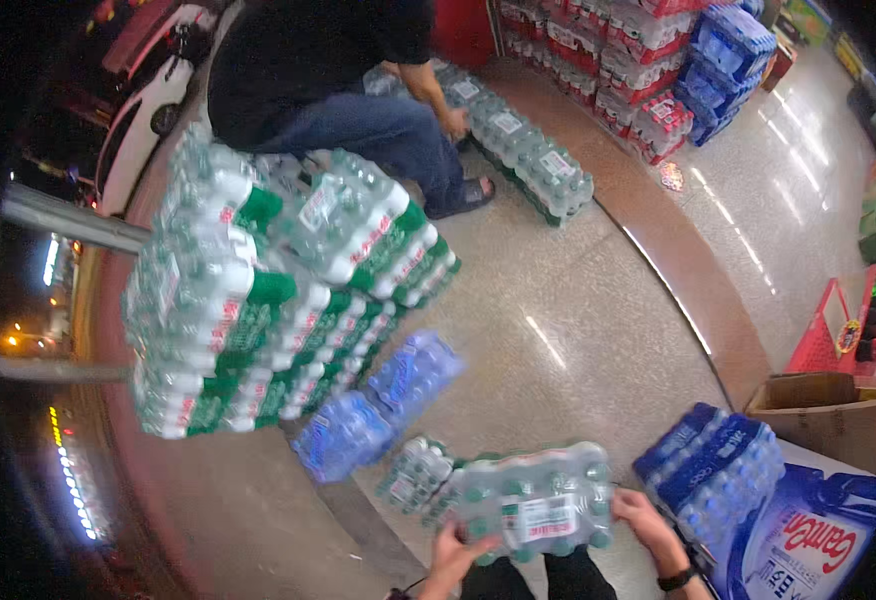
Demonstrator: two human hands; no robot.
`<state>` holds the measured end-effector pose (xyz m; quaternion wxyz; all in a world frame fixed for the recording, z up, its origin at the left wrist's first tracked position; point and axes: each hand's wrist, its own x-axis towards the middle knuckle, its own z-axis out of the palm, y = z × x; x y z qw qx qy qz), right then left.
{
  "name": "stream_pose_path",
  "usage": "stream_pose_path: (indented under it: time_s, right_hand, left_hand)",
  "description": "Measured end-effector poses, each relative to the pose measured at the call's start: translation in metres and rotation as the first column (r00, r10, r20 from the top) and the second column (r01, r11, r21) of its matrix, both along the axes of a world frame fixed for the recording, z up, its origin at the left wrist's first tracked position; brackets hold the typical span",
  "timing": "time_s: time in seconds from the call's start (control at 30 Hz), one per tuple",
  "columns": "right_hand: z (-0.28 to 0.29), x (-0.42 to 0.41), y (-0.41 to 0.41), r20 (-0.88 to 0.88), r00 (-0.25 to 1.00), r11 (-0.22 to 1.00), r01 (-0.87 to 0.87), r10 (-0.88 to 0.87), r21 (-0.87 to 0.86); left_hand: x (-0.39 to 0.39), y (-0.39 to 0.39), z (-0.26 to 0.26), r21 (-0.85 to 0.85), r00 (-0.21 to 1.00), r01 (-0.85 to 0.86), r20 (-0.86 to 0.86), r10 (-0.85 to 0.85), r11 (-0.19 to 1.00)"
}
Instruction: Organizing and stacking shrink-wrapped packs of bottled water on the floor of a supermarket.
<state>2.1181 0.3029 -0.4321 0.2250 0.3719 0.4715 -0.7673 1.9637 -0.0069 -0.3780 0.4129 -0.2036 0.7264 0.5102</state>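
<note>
A shrink-wrapped pack of water bottles [532,499] with green caps and a printed label is held up in front of my dark-clad legs. At its near left corner my left hand [453,555] grips the wrap, thumb along the side. My right hand [644,521], with a dark band at the wrist, grasps the pack's right end. Partly behind the held pack, a smaller-looking green-capped pack [415,472] stands on the floor. Beyond it lie two blue-tinted bottle packs [382,405], close together.
A tall stack of green-and-white bottle packs [273,300] rises at the left. A person [363,135] bends beside a row of packs [524,139]. Blue packs [715,472] sit by a printed display [813,532] and a cardboard box [828,416]. A raised threshold [678,247] crosses the floor.
</note>
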Motion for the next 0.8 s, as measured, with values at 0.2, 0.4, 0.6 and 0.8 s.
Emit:
stream_pose_path:
  time_s: [0.2, 0.4, 0.6, 0.8]
  right_hand:
    - [0.038, -0.017, 0.083, 0.000, 0.952, 0.949, 0.304, -0.305, 0.088]
    - [0.060, -0.096, 0.144, 0.020, 0.932, 0.926, 0.356, -0.361, 0.124]
    - [0.061, -0.200, 0.202, 0.004, 0.941, 0.930, 0.333, -0.338, 0.155]
    - [0.032, -0.306, 0.264, -0.005, 0.925, 0.919, 0.378, -0.380, 0.115]
  left_hand:
    - [-0.077, 0.119, -0.001, -0.037, 0.933, 0.356, -0.053, -0.357, 0.934]
    - [-0.167, 0.194, 0.014, 0.080, 0.940, 0.329, -0.123, -0.318, 0.941]
    - [-0.283, 0.267, 0.009, 0.105, 0.932, 0.361, -0.039, -0.359, 0.926]
    - [-0.379, 0.322, -0.022, -0.042, 0.872, 0.475, -0.109, -0.477, 0.879]
